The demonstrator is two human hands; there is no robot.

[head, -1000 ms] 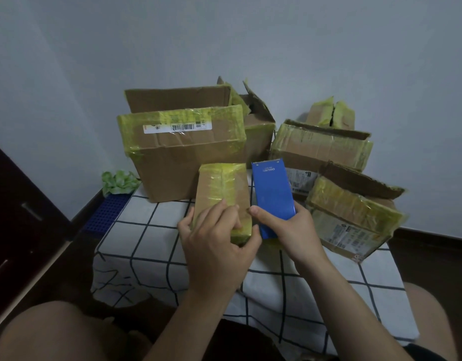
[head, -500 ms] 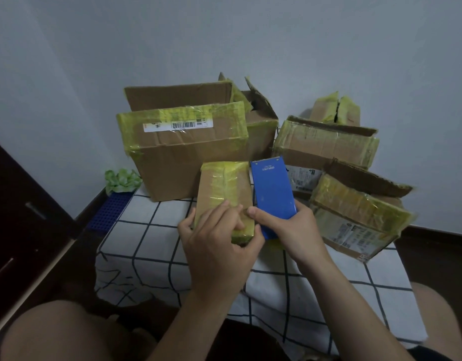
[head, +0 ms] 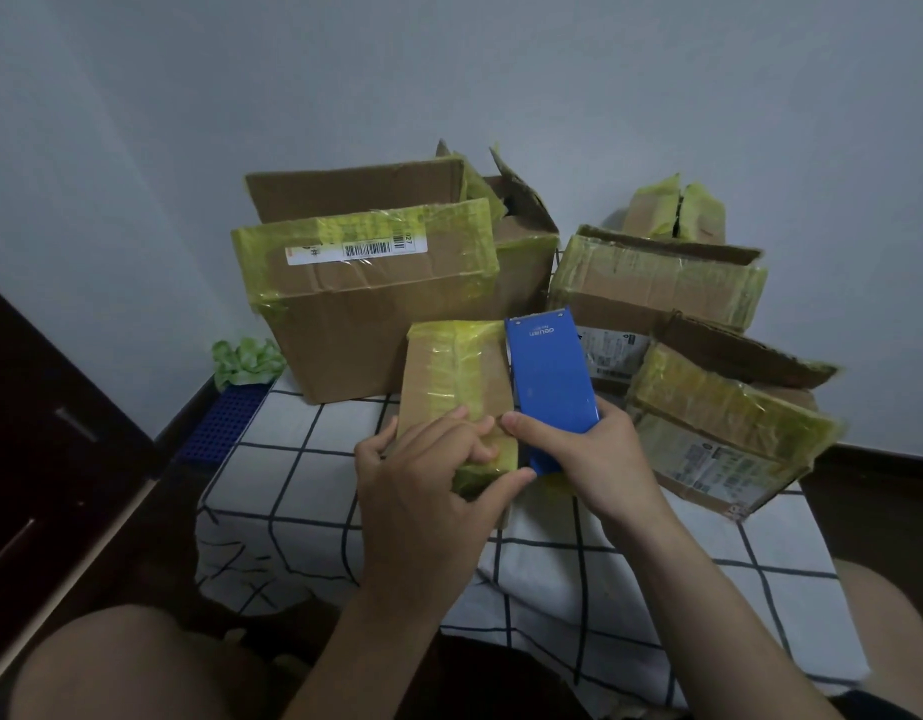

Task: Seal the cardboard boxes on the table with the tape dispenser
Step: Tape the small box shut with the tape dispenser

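far left, a green leafy bundle (head: 246,358) sits on a blue gridded crate (head: 222,428), just beside the table (head: 293,491) with its white cloth of dark squares. at the back left of the table stands the large box (head: 376,324), flaps up, with yellow-green tape round its rim and a barcode label on the front flap. in front of it is the small box (head: 454,376), wrapped in the same tape.

your left hand (head: 428,480) comes up from below with the wrist straight. its fingers curl over the near top face of the small box and the thumb stretches along its near end, so you grip it.

right alongside the box's right edge lies the blue tape dispenser (head: 550,387), broad face up, far end pointing away from you. your right hand (head: 594,459) wraps its near end, thumb laid across the top toward the box, fingers hidden underneath.

further right an open box (head: 656,283) stands behind, and a taped box (head: 719,439) lies tilted near the table's right edge.
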